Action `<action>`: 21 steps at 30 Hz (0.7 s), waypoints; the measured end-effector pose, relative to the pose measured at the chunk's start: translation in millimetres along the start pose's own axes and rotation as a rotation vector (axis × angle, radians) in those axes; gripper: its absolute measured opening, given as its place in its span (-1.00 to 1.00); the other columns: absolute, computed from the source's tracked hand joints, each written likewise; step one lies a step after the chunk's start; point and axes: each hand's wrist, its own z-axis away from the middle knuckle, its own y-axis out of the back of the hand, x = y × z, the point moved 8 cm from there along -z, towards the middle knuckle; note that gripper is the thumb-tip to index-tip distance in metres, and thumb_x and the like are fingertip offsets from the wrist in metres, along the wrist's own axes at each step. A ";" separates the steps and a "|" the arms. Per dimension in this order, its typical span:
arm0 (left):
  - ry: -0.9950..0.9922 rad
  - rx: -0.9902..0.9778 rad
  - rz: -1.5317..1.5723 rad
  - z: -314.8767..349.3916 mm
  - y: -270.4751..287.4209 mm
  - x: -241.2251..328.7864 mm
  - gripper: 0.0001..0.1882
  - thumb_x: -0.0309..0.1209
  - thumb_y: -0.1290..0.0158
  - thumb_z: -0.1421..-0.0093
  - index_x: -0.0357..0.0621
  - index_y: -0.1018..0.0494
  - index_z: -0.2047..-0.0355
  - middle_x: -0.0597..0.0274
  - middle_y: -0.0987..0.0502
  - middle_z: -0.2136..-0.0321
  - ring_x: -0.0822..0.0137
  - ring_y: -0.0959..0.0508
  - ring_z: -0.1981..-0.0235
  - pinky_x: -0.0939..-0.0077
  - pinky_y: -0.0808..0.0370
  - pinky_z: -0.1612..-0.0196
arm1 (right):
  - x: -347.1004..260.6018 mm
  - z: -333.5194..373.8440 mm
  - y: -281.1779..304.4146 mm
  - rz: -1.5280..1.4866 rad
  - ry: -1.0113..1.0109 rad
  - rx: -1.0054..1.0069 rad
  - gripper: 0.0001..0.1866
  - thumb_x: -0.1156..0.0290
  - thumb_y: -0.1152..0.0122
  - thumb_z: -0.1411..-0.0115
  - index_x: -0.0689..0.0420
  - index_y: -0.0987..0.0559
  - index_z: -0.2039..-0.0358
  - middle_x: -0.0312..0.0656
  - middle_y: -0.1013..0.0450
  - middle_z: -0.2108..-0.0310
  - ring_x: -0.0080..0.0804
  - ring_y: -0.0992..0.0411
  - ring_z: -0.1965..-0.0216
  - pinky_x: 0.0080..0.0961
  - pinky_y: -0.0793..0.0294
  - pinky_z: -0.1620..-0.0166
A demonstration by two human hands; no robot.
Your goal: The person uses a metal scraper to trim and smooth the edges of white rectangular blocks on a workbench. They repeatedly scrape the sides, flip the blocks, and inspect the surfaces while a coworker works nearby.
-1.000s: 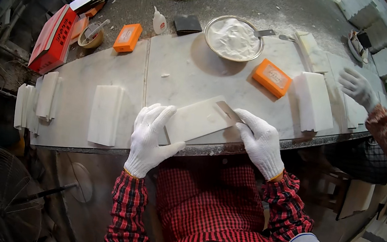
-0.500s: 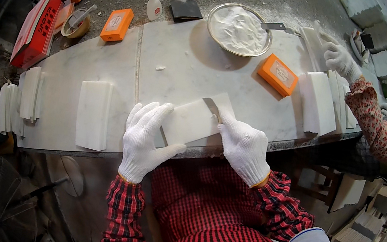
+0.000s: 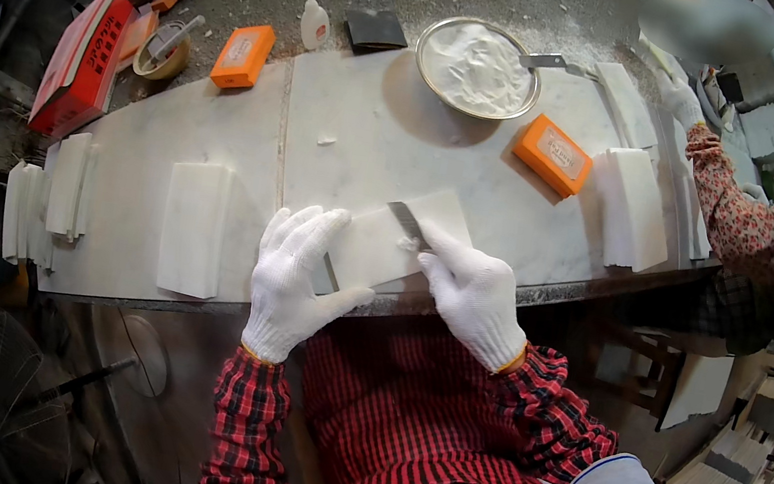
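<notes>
A white rectangular slab (image 3: 371,245) lies slantwise on the worktop at its near edge. My left hand (image 3: 292,283), in a white knit glove, spans the slab's left end, thumb at the near edge and fingers toward the far edge. With my gloved right hand (image 3: 474,296) I grip a scraper, its handle hidden by my fingers. The flat metal scraper blade (image 3: 405,220) rests on the slab, tilted, with a small white clump (image 3: 409,244) beside it.
A steel bowl (image 3: 422,65) of white powder or paste holds a spatula (image 3: 549,62). Orange boxes (image 3: 553,155) (image 3: 242,56), a squeeze bottle (image 3: 315,25) and stacked white slabs (image 3: 193,230) (image 3: 632,210) stand around. A co-worker's gloved hand (image 3: 681,99) is at far right.
My right hand has moved the scraper leftward along the slab, and a white clump now shows at its blade. My left hand stays at the slab's end. The co-worker's hand has shifted.
</notes>
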 end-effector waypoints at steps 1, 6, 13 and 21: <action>-0.015 -0.008 0.002 0.1 -0.7 0.1 -0.03 -0.19 -0.61 0.19 -0.13 -0.50 -0.28 0.07 -0.62 -0.15 -0.02 -0.54 -0.26 -0.09 -0.33 -0.45 | 11.3 4.3 2.3 -0.166 -0.200 -0.086 -0.53 0.44 -0.28 -0.35 0.02 -0.61 -0.27 0.02 -0.66 0.30 -0.13 -0.67 0.36 -0.27 -0.62 0.25; -0.023 -0.005 0.019 2.0 -1.0 -2.6 0.07 -0.26 -0.61 0.15 -0.14 -0.37 -0.40 -0.03 -0.48 -0.32 -0.10 -0.46 -0.34 -0.02 -0.38 -0.43 | 35.7 22.2 52.6 -0.577 -0.458 0.145 -0.54 0.51 -0.23 -0.46 0.24 -0.55 -0.34 -0.36 -0.58 0.32 -0.75 -0.41 0.41 -0.74 -0.43 0.37; -0.005 0.092 0.032 8.0 0.2 23.7 0.06 -0.20 -0.57 0.08 -0.11 -0.35 -0.43 -0.05 -0.43 -0.37 -0.12 -0.40 -0.39 -0.16 -0.23 -0.48 | 42.6 59.5 52.6 -0.661 -0.522 0.072 -0.51 0.51 -0.25 -0.45 0.22 -0.53 -0.37 -0.33 -0.64 0.23 -0.72 -0.45 0.40 -0.73 -0.47 0.35; -0.109 -0.206 -0.026 -20.6 -56.7 90.6 -0.12 -0.16 -0.47 -0.06 -0.15 -0.42 -0.36 -0.15 -0.44 -0.36 -0.14 -0.46 -0.36 -0.17 -0.22 -0.46 | 47.5 79.3 48.9 -0.688 -0.394 0.065 -0.53 0.50 -0.27 -0.44 0.21 -0.56 -0.34 -0.24 -0.70 0.12 -0.67 -0.55 0.33 -0.62 -0.60 0.23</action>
